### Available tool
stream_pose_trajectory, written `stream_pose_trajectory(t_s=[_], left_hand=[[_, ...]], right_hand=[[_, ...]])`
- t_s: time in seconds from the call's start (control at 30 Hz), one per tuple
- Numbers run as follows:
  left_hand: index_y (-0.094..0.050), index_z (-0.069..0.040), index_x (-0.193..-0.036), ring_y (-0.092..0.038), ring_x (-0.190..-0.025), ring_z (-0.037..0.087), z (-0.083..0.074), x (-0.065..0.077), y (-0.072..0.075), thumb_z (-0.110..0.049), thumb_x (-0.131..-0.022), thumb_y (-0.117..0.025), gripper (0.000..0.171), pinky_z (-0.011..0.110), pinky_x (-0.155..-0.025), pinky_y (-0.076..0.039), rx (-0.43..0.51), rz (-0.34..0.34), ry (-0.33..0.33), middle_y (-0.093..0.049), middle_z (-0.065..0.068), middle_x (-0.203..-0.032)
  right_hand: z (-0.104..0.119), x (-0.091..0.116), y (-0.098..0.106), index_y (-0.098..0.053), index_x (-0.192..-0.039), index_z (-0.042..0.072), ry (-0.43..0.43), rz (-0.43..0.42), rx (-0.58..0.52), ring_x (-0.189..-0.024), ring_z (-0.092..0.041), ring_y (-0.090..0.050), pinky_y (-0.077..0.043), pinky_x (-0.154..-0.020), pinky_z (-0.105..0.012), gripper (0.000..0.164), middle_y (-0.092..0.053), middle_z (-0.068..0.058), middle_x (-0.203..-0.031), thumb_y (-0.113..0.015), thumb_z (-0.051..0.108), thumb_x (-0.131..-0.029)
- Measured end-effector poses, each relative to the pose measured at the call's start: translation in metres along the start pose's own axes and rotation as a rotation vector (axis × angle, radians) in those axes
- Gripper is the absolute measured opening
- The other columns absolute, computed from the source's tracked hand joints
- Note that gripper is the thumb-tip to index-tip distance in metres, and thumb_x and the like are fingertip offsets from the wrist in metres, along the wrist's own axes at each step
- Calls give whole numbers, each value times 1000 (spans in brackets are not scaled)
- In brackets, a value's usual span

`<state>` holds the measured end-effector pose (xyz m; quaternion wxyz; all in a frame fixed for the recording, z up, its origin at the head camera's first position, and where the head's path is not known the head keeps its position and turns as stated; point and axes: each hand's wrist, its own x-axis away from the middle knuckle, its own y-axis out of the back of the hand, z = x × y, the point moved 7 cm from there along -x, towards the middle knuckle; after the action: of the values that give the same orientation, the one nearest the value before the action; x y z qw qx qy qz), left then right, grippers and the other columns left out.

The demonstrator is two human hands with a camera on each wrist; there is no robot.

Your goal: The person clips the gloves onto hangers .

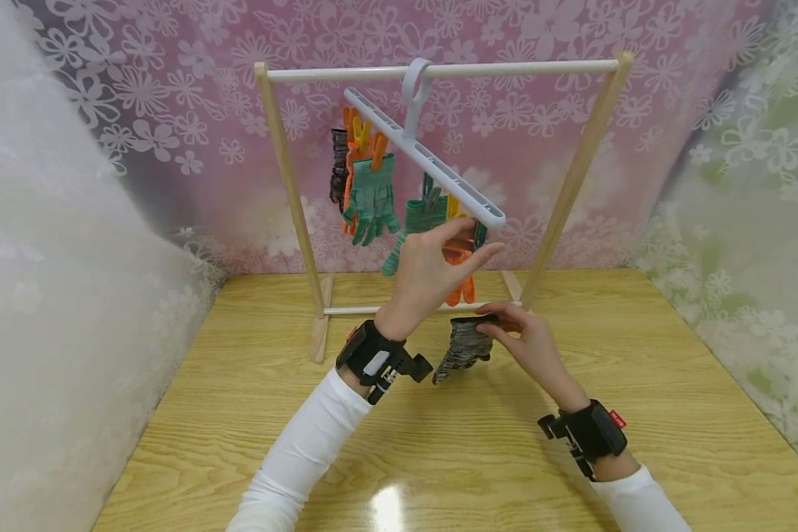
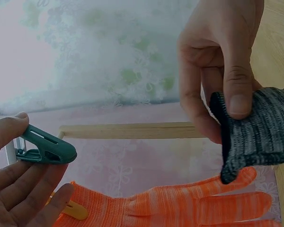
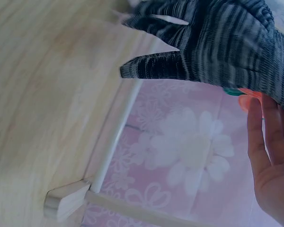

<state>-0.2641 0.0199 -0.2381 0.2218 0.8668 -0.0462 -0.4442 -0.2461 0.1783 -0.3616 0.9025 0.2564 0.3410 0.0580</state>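
My left hand (image 1: 428, 272) is raised at the near end of the grey hanger (image 1: 448, 174), thumb and fingers pinching a dark green clip (image 2: 51, 145) that hangs there. Lower and to the right, my right hand (image 1: 530, 343) pinches the cuff of a black-and-grey knit glove (image 1: 464, 346). In the right wrist view that glove's fingers (image 3: 156, 65) dangle away from the hand. An orange glove (image 2: 161, 203) hangs by a yellow clip (image 2: 76, 210) just beside my left fingers. The held glove's cuff is apart from the green clip in the left wrist view.
The hanger hooks over the white bar (image 1: 525, 68) of a wooden stand (image 1: 286, 170). Toward its far end hang a green glove (image 1: 372, 199), an orange one and a dark one (image 1: 338, 166). Another green glove (image 1: 422, 214) hangs behind my left hand. Below lies the wooden table (image 1: 239, 414).
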Motion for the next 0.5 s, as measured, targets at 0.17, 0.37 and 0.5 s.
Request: stream_pose_trajectory(t_s=[0.17, 0.37, 0.5], left_hand=[[-72, -4, -119, -75, -84, 16, 2, 0, -2, -25, -92, -78, 35, 26, -76, -60, 28, 20, 27, -76, 9, -103], [-72, -5, -119, -75, -83, 14, 4, -1, -3, -24, -92, -77, 33, 18, -76, -58, 76, 33, 53, -77, 7, -102], [-71, -6, -121, -75, -83, 14, 5, 0, -3, -23, -93, -77, 33, 18, -76, -58, 81, 36, 64, -76, 7, -102]], right_hand=[[17, -6, 6, -70, -110, -6, -22, -45, -29, -92, 0, -68, -54, -80, -12, 23, -71, -21, -105, -71, -11, -88], [27, -13, 8, -69, -112, -8, -18, -70, -46, -93, -7, -70, -53, -83, -11, 20, -71, -22, -106, -66, -10, -92], [23, -18, 9, -68, -114, -8, -11, -112, -80, -95, 2, -67, -53, -82, -11, 25, -70, -23, -109, -66, -15, -90]])
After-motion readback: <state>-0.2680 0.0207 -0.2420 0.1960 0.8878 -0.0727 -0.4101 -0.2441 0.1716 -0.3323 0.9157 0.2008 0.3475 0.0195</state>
